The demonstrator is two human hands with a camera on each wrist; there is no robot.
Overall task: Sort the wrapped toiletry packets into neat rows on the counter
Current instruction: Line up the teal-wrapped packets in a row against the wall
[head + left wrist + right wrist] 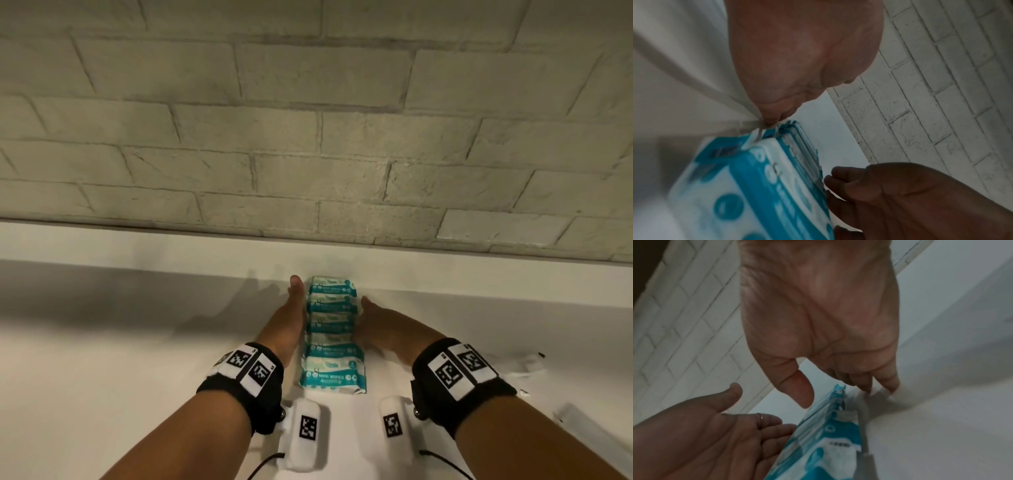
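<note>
Several teal-and-white mini wipes packets (331, 334) lie in one overlapping row on the white counter (137, 359), running from near me toward the back ledge. My left hand (291, 310) lies flat along the row's left side, fingers straight and touching the packet edges. My right hand (376, 318) lies along the right side, fingers extended beside the packets. In the left wrist view the left hand (774, 116) meets the packets (756, 178) at their far corner. In the right wrist view the fingertips (890, 384) rest on the counter next to the packets (828, 443).
A raised white ledge (171, 246) and a pale brick wall (308, 137) close off the back, just beyond the row's far end. Clear plastic wrapping (529, 365) and a transparent strip (589, 435) lie at the right of the counter.
</note>
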